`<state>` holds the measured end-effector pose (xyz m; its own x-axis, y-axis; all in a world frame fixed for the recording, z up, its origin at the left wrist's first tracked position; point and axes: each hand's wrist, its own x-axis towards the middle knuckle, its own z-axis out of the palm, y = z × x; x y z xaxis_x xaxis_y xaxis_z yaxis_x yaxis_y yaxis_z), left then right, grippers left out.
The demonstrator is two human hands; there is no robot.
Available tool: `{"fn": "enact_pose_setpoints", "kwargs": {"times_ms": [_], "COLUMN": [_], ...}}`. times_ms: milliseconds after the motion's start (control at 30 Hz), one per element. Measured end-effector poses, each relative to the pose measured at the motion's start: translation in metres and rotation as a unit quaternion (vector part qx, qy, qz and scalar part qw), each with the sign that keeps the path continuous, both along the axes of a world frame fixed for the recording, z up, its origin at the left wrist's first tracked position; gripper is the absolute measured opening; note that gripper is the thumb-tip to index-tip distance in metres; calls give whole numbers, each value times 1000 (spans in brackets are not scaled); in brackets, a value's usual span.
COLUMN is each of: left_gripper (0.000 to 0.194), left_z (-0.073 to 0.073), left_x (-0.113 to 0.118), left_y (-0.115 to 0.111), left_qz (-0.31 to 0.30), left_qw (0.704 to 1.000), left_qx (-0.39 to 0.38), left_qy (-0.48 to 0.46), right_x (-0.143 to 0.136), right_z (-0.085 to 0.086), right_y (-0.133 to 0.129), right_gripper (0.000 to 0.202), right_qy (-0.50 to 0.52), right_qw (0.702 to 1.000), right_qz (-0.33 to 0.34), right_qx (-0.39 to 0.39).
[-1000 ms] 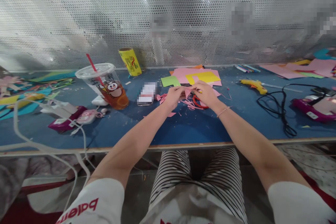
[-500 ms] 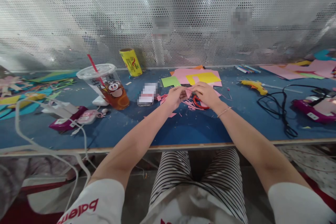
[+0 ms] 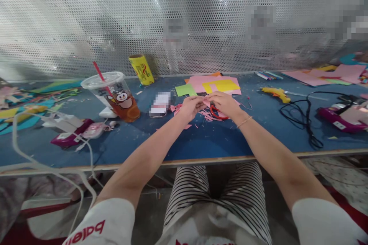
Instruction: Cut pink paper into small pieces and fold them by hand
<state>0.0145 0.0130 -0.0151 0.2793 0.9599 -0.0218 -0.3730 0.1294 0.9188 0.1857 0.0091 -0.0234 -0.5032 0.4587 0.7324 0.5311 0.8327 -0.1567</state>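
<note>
A small piece of pink paper [image 3: 206, 102] is pinched between my two hands, above the middle of the blue table [image 3: 209, 141]. My left hand [image 3: 192, 106] grips it from the left, and my right hand [image 3: 223, 102] from the right, fingertips nearly meeting. Much of the paper is hidden by the fingers. Beneath the hands lie red-handled scissors [image 3: 214, 112], partly covered, among thin pink paper scraps [image 3: 207, 115]. Just behind the hands are stacked sheets: pink paper [image 3: 198, 82], yellow paper [image 3: 222, 86] and green paper [image 3: 185, 90].
To the left are a phone [image 3: 160, 104], a plastic drink cup [image 3: 120, 101] with a straw, a yellow roll [image 3: 142, 70] and a purple power strip [image 3: 70, 134]. On the right lie a yellow glue gun [image 3: 276, 93], black cable [image 3: 309, 122] and pens [image 3: 268, 75]. Perforated metal [image 3: 201, 19] borders the back.
The pink paper's pointed tip stood up between my fingers before; now it shows less, with the fingers closer over it. The view has shifted slightly.
</note>
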Motion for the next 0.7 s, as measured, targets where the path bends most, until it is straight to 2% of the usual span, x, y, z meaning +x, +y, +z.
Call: {"fn": "enact_pose_setpoints", "kwargs": {"times_ms": [100,200,300,400,467,600,700], "left_gripper": [4,7,14,20,22,23,23], "left_z": [0,-2,-4,-7,-9,-11,-11], "left_x": [0,0,1,3,5,6,6], "left_y": [1,3,5,4,3,1,1], "left_qz": [3,26,44,40,34,19,20], "left_qw": [1000,999,996,991,987,984,983], "left_qx": [10,30,72,123,148,170,175], "left_qy": [-5,1,20,40,51,52,46], "right_x": [-1,-3,-8,-14,-17,-19,-20], "right_z": [1,0,-4,-9,-10,-8,-6], "right_y": [-1,1,5,7,6,2,1], "right_gripper": [30,20,15,27,30,28,26], "right_qy": [71,195,326,354,339,306,308], "right_qw": [997,975,911,856,854,886,886], "right_qz": [-9,-35,-21,14,9,-12,-8], "right_qx": [-21,-105,-252,-376,-395,-349,-345]}}
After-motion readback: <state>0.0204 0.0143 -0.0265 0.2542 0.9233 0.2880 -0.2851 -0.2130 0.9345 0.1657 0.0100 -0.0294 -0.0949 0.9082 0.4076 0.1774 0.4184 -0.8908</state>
